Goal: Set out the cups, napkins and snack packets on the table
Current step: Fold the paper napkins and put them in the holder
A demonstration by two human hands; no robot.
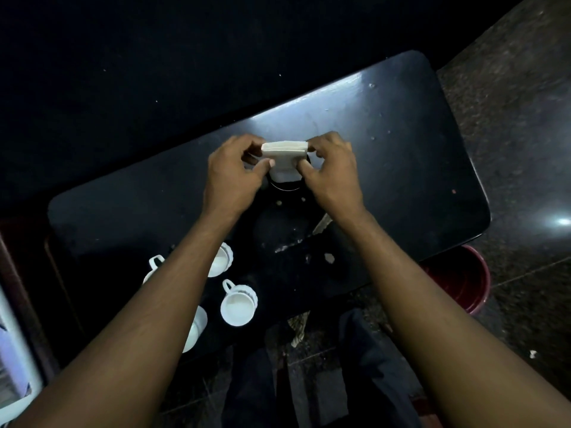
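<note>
— Cups? Count them.
— Four white cups on the table (401, 125): one in full view (238, 302), one by the edge below it (196, 330), one half under the forearm (222, 261), one showing mostly a handle (154, 265).
— Napkins?
— One folded white stack (284, 149); sheets within it can't be counted.
— Hands?
— Two, the left hand (231, 171) and the right hand (332, 171).
— Tables, buckets?
— One dark table. One red bucket (463, 279) on the floor.
— Snack packets?
— Can't make out any to count.
</note>
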